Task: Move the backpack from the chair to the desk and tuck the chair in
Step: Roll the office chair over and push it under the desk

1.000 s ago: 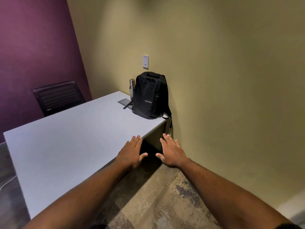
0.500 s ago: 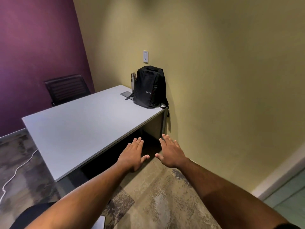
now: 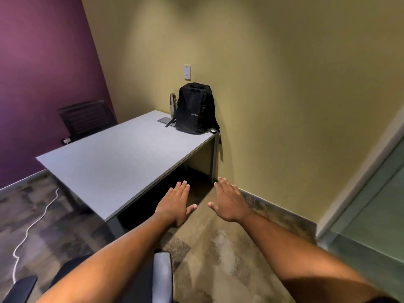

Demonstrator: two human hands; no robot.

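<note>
A black backpack (image 3: pixel 194 110) stands upright on the far right corner of the grey desk (image 3: pixel 113 162), leaning against the yellow wall. A black chair (image 3: pixel 161 274) with a grey armrest shows at the bottom of the view, below my forearms and partly hidden by them, away from the desk. My left hand (image 3: pixel 175 204) and my right hand (image 3: pixel 229 202) are stretched forward, palms down, fingers spread, holding nothing, in the air over the carpet in front of the desk's near edge.
A steel bottle (image 3: pixel 172 103) stands left of the backpack. A second dark chair (image 3: pixel 87 119) sits behind the desk by the purple wall. A white cable (image 3: pixel 32 228) snakes across the carpet at left. A glass panel (image 3: pixel 376 211) is at right.
The view has pulled back from the desk: desk and backpack look farther away, and the black chair has come into sight below my arms. Both hands stay open and empty.
</note>
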